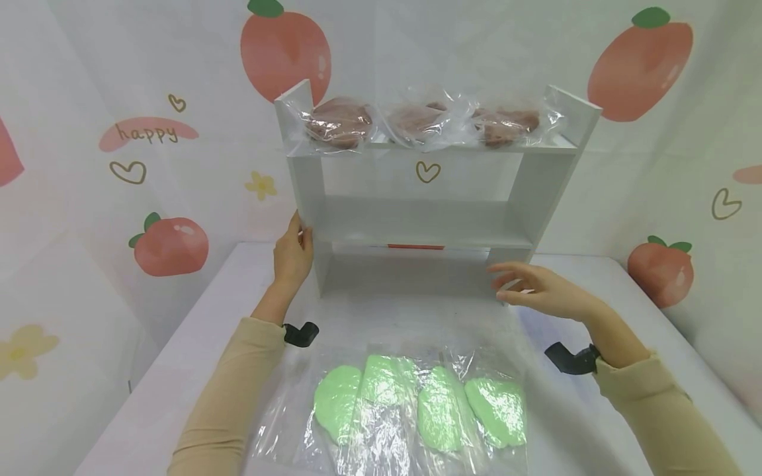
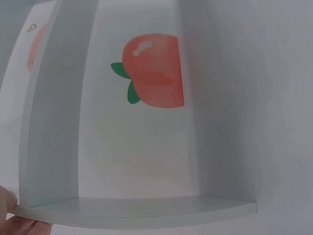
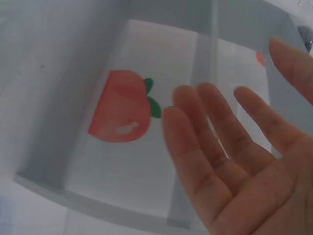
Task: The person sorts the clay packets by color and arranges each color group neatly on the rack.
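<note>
A white shelf unit [image 1: 417, 221] stands upright at the back of the table. My left hand [image 1: 293, 254] grips the front edge of its left side panel; in the left wrist view the thumb and fingers [image 2: 29, 228] lie on either side of that panel [image 2: 142, 220]. Beside the lower part of the right side panel, my right hand [image 1: 538, 287] hovers with nothing in it. The right wrist view shows its fingers [image 3: 239, 139] spread and nearly straight, in front of the shelf. Whether it touches the panel I cannot tell.
Clear bags with brown lumps lie along the top shelf: left [image 1: 340, 123], middle [image 1: 417, 123] and right [image 1: 506, 125]. On the white table [image 1: 565, 403] in front, several clear bags hold flat pale-green pieces [image 1: 439, 410]. A fruit-printed cloth [image 1: 196, 79] hangs behind.
</note>
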`<state>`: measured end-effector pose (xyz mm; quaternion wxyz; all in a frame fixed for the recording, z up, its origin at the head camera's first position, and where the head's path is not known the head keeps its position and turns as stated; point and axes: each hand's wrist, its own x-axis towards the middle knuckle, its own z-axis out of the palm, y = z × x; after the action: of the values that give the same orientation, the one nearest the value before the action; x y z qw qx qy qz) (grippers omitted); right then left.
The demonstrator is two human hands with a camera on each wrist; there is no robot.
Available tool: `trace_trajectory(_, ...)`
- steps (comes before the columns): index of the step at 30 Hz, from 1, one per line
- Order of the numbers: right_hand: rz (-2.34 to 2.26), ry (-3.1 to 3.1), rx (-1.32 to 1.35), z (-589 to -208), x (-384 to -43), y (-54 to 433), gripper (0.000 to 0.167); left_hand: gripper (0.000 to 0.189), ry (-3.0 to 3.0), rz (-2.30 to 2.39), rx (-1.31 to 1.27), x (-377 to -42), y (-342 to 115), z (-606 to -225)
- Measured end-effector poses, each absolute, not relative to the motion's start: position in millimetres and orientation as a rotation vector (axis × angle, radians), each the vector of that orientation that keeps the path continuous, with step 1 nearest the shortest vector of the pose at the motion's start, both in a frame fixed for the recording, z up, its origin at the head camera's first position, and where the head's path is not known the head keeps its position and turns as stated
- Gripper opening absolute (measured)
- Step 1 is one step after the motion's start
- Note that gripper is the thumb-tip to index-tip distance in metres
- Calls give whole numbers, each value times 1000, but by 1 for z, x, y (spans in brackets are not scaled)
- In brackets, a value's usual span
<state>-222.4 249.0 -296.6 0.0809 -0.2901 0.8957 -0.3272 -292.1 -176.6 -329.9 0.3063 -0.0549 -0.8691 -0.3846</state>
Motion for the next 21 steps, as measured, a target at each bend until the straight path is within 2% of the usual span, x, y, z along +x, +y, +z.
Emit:
trace_trajectory(6, -908, 2515, -758, -318, -222, 260, 56, 44, -2303, -1029, -140, -292, -176, -329)
trace_trajectory(21, -891, 2312, -645, -358, -215, 280, 64, 42, -2308, -1025, -146, -292, -177, -329)
